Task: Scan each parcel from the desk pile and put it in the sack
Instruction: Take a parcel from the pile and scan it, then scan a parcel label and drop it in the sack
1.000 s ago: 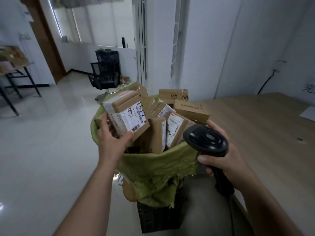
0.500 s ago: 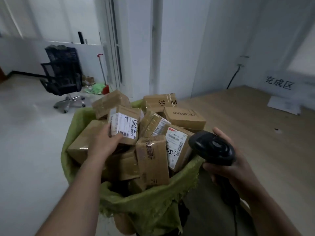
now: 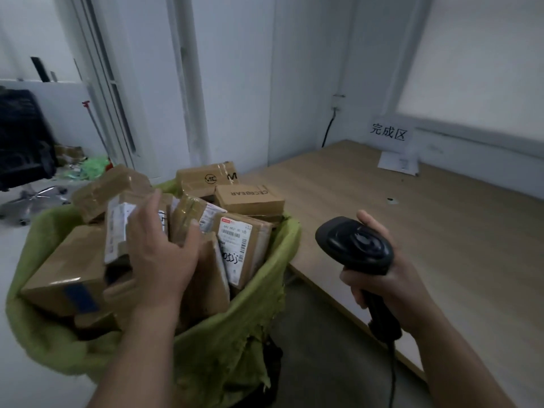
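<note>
The green sack [image 3: 38, 231] brims with taped cardboard parcels [image 3: 250, 201], probably light, stiff and tape-slick; best taken by opposite edges. Left grip [image 3: 159, 254] spreads loose fingers over the white-labelled parcel [image 3: 117, 231] in the heap, holding nothing. Right grip [image 3: 391, 287] clasps the barcode scanner [image 3: 353, 245] at the edge of the wooden surface [image 3: 441, 231].

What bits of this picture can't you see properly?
All in the head view:
Deep inside the sack: hidden by the boxes on top.
The label under the left hand: blurred, partly covered by fingers.
The scanner handle: wrapped by the right hand.
The black chair: cut off by the left edge.
Print on the paper on the desk: too small.
</note>
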The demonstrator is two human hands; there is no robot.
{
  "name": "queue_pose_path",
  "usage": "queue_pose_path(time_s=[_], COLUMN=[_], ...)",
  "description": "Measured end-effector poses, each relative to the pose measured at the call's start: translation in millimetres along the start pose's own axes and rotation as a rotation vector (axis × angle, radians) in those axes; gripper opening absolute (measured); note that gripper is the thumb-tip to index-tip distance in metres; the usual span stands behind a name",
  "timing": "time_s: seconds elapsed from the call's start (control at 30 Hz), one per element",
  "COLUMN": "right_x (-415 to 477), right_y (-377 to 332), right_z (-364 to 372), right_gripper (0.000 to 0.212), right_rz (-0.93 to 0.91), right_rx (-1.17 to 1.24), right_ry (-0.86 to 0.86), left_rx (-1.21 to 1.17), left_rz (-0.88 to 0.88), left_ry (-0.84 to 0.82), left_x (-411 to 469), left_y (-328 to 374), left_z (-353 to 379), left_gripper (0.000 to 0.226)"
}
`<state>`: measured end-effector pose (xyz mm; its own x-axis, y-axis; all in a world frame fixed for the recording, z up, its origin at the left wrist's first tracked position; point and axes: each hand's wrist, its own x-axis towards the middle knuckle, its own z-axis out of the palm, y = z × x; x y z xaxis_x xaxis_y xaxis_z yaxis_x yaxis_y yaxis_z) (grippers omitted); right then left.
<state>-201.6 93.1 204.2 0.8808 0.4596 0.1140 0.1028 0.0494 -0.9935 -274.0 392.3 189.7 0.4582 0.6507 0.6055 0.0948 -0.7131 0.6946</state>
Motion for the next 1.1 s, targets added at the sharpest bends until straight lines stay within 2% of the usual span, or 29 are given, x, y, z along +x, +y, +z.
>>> queue_pose_path(time_s=[0.1,0.23,0.4,0.5,0.63,1.1], right_x=[-27,-78,-147,-189,-246,-426], right_y=[-2,-6,-13,-17,-17,-24], right_z=[-32,-88,-163,-205,-255,-365], right_gripper=[0.1,0.096,0.099,0.095,0.095,0.097], right_rz=[-0.019,-0.045,-0.057,-0.059,-0.041,0.047], right_rx=[-0.011,-0.005,-0.044,-0.075,-0.106,-0.199], right_ry=[0.024,0.108,0.225,0.303,0.41,0.873], left_rx=[-0.037,-0.084,-0.086,-0.079,-0.083,-0.307], left_rz=[0.107,0.196,0.331,0.403,0.493,0.779], left_ry=[-0.128,-0.336,-0.447,-0.572,-0.706,-0.918], left_x=[-38,-89,-154,-201,-268,-433], left_y=[42,94,165,207,261,407], left_z=[20,56,98,124,149,210], left_gripper=[0.062,0.062,0.063,0.072,0.073,0.068])
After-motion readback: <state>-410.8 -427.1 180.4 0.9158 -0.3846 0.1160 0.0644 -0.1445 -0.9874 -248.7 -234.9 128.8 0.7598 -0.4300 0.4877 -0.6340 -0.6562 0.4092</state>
